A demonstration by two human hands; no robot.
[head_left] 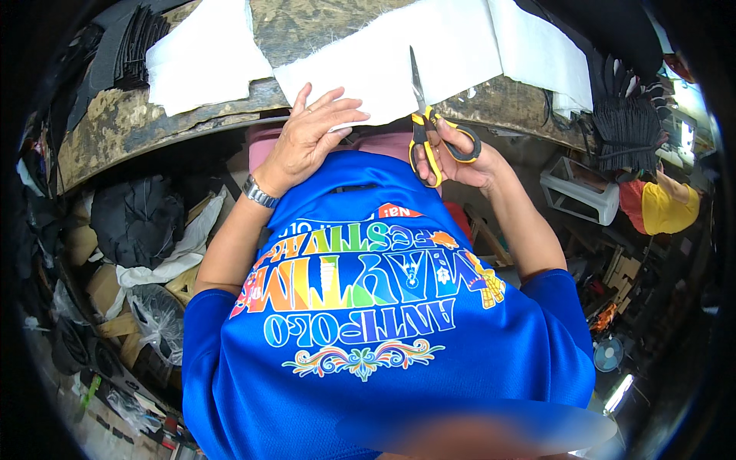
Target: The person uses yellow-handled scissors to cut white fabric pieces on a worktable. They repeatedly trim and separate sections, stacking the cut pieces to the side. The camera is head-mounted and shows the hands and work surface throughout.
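Observation:
My right hand [464,156] grips a pair of scissors [421,115] with yellow-and-black handles, its fingers in the loops. The steel blades point away from me over a white sheet of cloth [383,69] and look closed or nearly so. That sheet has a frayed far edge and lies along the near edge of the worn wooden table [295,31]. On its near left corner rests my left hand [313,132], fingers spread and extended, with a metal watch on the wrist. Whether the thumb pinches the cloth edge is hard to see.
Another white piece [203,57] lies to the left, and a further white sheet [540,57] to the right. Stacks of black strips [140,46] sit at the far left, with a black bundle [625,126] at right. A white plastic stool [579,189] stands below the table's right end.

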